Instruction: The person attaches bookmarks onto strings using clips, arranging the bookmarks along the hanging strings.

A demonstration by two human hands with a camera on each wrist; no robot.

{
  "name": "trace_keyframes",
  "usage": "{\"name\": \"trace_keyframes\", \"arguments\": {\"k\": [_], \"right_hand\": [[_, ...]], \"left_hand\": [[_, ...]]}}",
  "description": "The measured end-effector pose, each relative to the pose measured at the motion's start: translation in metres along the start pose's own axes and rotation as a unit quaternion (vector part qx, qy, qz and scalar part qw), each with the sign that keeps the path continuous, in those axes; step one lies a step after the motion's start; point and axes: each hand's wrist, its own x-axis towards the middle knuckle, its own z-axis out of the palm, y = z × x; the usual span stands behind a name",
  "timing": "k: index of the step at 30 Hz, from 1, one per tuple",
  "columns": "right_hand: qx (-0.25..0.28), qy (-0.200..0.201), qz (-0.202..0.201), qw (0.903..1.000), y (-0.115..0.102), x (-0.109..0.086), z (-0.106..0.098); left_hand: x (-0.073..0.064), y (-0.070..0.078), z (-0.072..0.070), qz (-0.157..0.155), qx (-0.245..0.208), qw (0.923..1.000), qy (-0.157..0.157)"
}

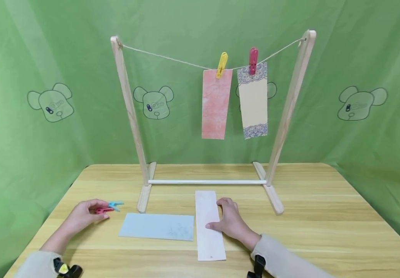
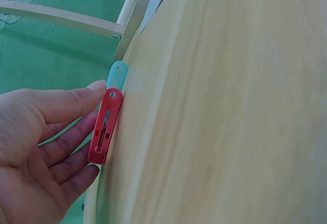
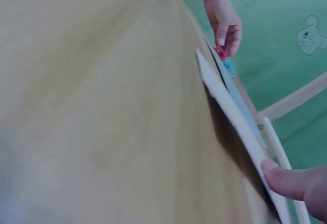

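A white card [image 1: 205, 210] over the table [image 1: 311, 231] points its long axis at the rack [image 1: 206, 182], right edge pinched by the right hand [image 1: 233, 221]. 1 blue card [image 1: 154, 226] lies crosswise beside it. The left hand [image 1: 83, 215] surrounds 1 red peg [image 2: 106, 129] (gripped or not, I cannot tell), near 1 blue peg [image 2: 118, 74].

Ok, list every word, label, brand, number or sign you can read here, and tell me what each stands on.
Nothing can be read for certain.
Green cloth: small lettering on the printed cartoon heads, too blurred to read.
White card: a tiny mark near its lower end, too small to make out.
Blue card, pink card, patterned card: no lettering visible.
Red peg, blue peg: no lettering visible.
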Motion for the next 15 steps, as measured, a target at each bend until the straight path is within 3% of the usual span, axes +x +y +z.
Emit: {"name": "trace_keyframes", "arguments": {"k": [7, 15], "right_hand": [[-0.015, -0.019, -0.015, 0.9996, 0.000, 0.002, -0.008], [-0.025, -0.026, -0.022, 0.9991, 0.003, 0.003, -0.017]], "left_hand": [[0.002, -0.003, 0.002, 0.000, 0.016, 0.9999, 0.006], [0.006, -0.004, 0.004, 0.022, 0.043, 0.9988, -0.001]]}}
